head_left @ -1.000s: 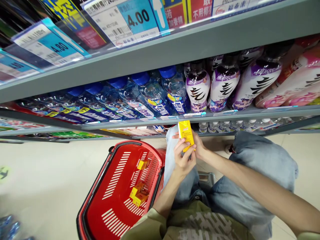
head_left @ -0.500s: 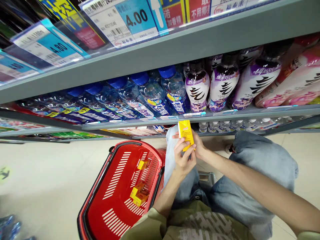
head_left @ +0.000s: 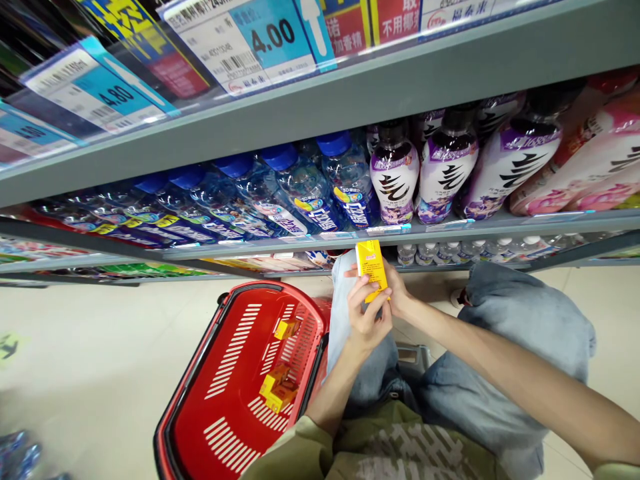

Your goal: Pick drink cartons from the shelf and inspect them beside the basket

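Observation:
A small yellow drink carton (head_left: 371,263) with dark print is held upright, slightly tilted, above my knees. My left hand (head_left: 367,313) grips its lower part, fingers laid across the printed face. Behind the carton, my right hand (head_left: 397,290) closes on its right side and back; some of its fingers are hidden by the carton. To the left of my leg stands a red shopping basket (head_left: 200,427) with several similar yellow cartons (head_left: 280,390) lying inside, one (head_left: 286,329) apart from the others.
Ahead runs a grey shelf (head_left: 300,127) with blue-capped bottles (head_left: 305,190) and purple-labelled bottles (head_left: 395,177). A lower shelf holds small clear bottles (head_left: 453,252). Price tags (head_left: 273,37) line the upper edge. Plastic-wrapped bottles (head_left: 20,457) lie on the floor at bottom left.

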`<control>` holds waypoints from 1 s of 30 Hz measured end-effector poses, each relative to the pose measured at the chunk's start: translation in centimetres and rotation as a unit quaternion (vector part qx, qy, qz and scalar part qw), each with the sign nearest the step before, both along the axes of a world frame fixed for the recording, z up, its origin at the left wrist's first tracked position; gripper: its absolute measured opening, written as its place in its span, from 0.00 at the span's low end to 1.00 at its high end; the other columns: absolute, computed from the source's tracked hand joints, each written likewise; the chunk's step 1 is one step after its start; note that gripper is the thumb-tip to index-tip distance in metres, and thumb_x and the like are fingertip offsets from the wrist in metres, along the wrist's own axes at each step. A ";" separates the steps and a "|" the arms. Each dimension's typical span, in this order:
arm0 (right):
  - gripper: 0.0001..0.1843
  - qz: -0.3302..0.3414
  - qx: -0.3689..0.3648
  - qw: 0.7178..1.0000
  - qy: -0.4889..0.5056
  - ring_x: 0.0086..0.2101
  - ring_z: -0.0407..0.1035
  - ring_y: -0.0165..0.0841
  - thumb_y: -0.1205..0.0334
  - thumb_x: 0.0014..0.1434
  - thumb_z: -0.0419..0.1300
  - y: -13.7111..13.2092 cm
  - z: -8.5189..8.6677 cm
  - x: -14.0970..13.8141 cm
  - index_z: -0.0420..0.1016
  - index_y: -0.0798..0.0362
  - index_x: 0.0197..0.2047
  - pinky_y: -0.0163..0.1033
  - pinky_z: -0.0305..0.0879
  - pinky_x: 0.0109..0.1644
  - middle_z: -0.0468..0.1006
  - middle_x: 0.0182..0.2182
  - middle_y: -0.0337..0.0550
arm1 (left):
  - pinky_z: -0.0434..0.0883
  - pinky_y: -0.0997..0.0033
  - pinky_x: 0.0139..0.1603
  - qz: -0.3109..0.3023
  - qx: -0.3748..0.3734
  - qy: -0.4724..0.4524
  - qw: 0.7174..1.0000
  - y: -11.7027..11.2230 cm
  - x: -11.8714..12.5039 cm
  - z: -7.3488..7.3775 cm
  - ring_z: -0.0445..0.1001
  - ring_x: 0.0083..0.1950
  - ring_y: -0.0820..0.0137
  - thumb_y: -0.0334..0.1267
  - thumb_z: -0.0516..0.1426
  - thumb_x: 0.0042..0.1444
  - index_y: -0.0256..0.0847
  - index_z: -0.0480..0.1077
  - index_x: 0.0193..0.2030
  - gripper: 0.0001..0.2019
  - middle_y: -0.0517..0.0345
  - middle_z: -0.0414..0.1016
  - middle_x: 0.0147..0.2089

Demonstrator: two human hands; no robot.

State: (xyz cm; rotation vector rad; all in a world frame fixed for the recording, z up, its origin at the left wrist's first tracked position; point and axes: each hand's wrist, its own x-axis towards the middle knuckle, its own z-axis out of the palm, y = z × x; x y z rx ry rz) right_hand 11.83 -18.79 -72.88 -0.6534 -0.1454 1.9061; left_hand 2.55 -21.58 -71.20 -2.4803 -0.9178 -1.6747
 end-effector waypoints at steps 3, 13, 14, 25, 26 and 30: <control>0.39 0.013 -0.014 1.000 0.016 0.29 0.73 0.38 0.26 0.54 0.62 0.1 0.2 0.0 0.82 0.53 0.50 0.40 0.73 0.29 0.81 0.32 0.49 | 0.81 0.58 0.59 0.001 -0.002 -0.002 1.000 0.0 0.0 0.0 0.77 0.61 0.60 0.19 0.62 0.54 0.42 0.74 0.51 0.20 0.53 0.72 0.49; 0.42 0.007 -0.030 0.999 0.021 0.32 0.77 0.41 0.25 0.54 0.61 0.1 1.1 0.2 0.82 0.58 0.50 0.41 0.75 0.30 0.83 0.34 0.54 | 0.81 0.57 0.59 0.003 -0.002 -0.005 1.000 0.0 0.0 -0.1 0.77 0.61 0.60 0.19 0.62 0.54 0.42 0.74 0.51 0.20 0.53 0.72 0.49; 0.43 0.008 -0.030 0.999 0.021 0.32 0.77 0.42 0.25 0.54 0.61 0.1 1.3 0.2 0.82 0.58 0.51 0.42 0.75 0.30 0.83 0.35 0.55 | 0.81 0.56 0.59 0.005 -0.001 -0.004 1.000 0.0 0.0 -0.2 0.78 0.60 0.60 0.19 0.62 0.54 0.43 0.74 0.51 0.20 0.53 0.72 0.49; 0.41 -0.045 -0.065 0.997 -0.010 0.35 0.80 0.46 0.27 0.57 0.62 0.0 3.2 0.3 0.81 0.57 0.54 0.44 0.77 0.31 0.85 0.35 0.55 | 0.82 0.56 0.58 0.017 0.001 -0.008 1.000 0.0 -0.1 -0.2 0.77 0.61 0.60 0.21 0.63 0.56 0.42 0.72 0.50 0.17 0.54 0.71 0.50; 0.41 -0.047 -0.066 0.997 -0.009 0.35 0.80 0.46 0.27 0.57 0.63 0.0 3.2 0.3 0.82 0.57 0.54 0.45 0.78 0.31 0.85 0.35 0.55 | 0.82 0.56 0.58 0.019 0.002 -0.009 1.000 0.0 -0.1 -0.2 0.77 0.61 0.61 0.22 0.63 0.56 0.42 0.72 0.49 0.17 0.54 0.70 0.50; 0.40 -0.063 -0.047 0.997 -0.011 0.36 0.80 0.46 0.28 0.55 0.65 0.0 2.7 0.2 0.81 0.56 0.53 0.45 0.78 0.31 0.86 0.35 0.53 | 0.82 0.56 0.58 0.022 0.002 -0.021 1.000 0.1 -0.2 -0.1 0.77 0.60 0.61 0.22 0.65 0.54 0.41 0.72 0.49 0.17 0.54 0.71 0.50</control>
